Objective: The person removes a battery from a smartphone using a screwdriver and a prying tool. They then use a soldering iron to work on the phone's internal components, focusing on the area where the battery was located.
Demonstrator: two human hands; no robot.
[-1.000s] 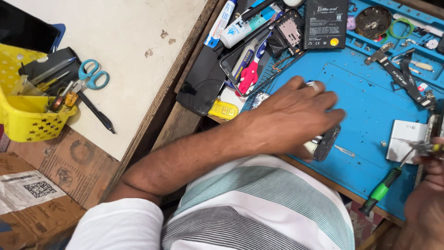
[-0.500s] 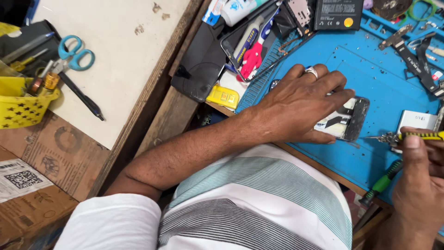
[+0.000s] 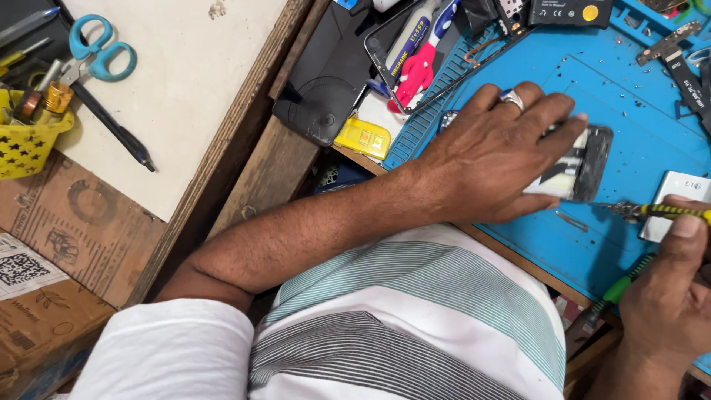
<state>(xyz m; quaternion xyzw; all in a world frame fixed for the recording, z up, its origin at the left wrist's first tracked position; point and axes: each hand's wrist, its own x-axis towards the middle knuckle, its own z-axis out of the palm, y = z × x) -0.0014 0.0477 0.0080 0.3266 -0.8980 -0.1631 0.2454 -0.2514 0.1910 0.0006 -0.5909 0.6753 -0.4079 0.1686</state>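
My left hand, a ring on one finger, lies flat over an opened phone on the blue work mat and holds it down. Only the phone's right end shows past my fingers. At the right edge my right hand grips a yellow-and-black handled tool. Its metal tip points left and reaches the phone's lower right corner. A small silver part lies just behind the tool. A tiny metal piece rests on the mat below the phone.
A green-handled screwdriver lies at the mat's front edge. Tubes, a pink tool and a black device crowd the mat's far side. A yellow case and black cover sit left of it. Blue scissors, a pen and a yellow basket are far left.
The view has shifted, so everything sits further left and up in frame. My left hand went from a small round part to pressing the phone; my right hand brought the tool tip up to it.
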